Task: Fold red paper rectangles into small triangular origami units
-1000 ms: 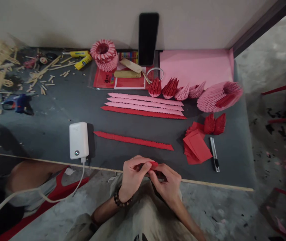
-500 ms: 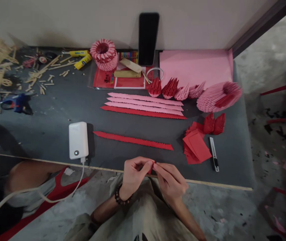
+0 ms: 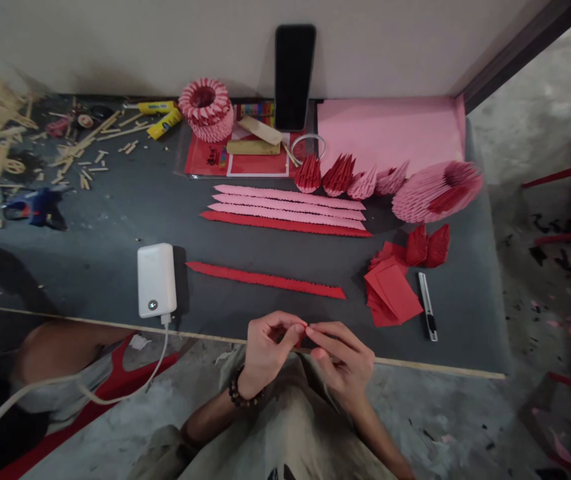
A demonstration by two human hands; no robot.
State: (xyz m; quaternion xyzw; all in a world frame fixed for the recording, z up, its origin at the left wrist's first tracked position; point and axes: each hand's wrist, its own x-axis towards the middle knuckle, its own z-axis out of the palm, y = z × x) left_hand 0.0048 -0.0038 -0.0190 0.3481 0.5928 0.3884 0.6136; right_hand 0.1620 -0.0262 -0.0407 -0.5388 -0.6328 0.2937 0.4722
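My left hand point(image 3: 265, 350) and my right hand point(image 3: 343, 357) meet at the table's front edge, fingertips pinched together on a small red paper piece point(image 3: 301, 331), of which only a sliver shows. A beaded bracelet is on my left wrist. Just beyond the hands lies a long red strip of joined paper pieces point(image 3: 265, 280). A stack of red paper rectangles point(image 3: 393, 293) lies to the right of it, with a utility knife point(image 3: 428, 307) beside the stack.
A white power bank point(image 3: 155, 280) with its cable lies front left. Pink and red strips point(image 3: 288, 210), folded paper cones point(image 3: 338, 175), a pink paper dome point(image 3: 435, 192), a pink sheet point(image 3: 390, 130), a phone point(image 3: 294, 77) against the wall, a glue tube point(image 3: 164, 123) and wooden sticks fill the back.
The red piece, plainly visible between my fingers a second ago, is now almost hidden. My right hand has turned and opened slightly, fingertips still pinching against the left.
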